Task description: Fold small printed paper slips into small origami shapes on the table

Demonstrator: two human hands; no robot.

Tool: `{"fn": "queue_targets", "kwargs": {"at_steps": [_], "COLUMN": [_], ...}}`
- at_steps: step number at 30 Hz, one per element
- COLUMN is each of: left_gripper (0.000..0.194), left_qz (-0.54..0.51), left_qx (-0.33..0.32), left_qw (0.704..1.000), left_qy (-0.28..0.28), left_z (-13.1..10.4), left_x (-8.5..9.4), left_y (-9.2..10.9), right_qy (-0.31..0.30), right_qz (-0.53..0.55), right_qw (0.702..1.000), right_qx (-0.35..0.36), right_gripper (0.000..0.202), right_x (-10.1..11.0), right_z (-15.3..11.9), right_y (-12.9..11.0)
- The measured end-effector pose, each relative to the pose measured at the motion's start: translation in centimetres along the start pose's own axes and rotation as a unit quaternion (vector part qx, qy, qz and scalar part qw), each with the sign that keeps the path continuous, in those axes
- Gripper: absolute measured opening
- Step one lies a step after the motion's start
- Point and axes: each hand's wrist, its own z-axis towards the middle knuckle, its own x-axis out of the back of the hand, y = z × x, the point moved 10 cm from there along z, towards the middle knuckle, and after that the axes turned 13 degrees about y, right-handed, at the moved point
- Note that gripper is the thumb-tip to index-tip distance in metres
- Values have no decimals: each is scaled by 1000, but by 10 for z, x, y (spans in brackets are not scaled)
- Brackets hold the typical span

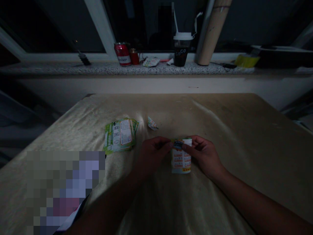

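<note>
A printed paper sheet (pixel 181 160), white with orange text blocks and a yellow patch at its lower edge, is held between both hands above the cloth-covered table. My left hand (pixel 157 151) pinches its upper left corner. On the opposite side, my right hand (pixel 204 153) grips the upper right edge, thumb in front and fingers behind. Part of the sheet's top is dark blue and looks folded. Green and white printed packets (pixel 119 135) lie stacked to the left of my left hand. A small folded paper piece (pixel 152 123) rests beyond my left hand.
The table (pixel 232 114) has a wrinkled beige cover. Behind it, a speckled windowsill (pixel 102 69) bears a red can (pixel 122 54), a lidded cup (pixel 181 50), a cardboard tube (pixel 212 32) and a yellow roll (pixel 246 61). A pixelated area covers the lower left.
</note>
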Motion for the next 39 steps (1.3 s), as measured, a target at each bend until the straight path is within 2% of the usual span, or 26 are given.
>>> {"fn": "queue_targets", "kwargs": {"at_steps": [39], "left_gripper": [19], "left_qz": [8], "left_qx": [-12], "left_qw": [1000], "left_qy": [1], "left_z": [-1], "left_x": [0], "left_y": [0], "right_qy": [4], "right_qz": [-26], "right_qw": [1000], "right_qx": [0], "right_gripper": [24], "right_x": [0], "right_z": [-1], "right_y": [0]}}
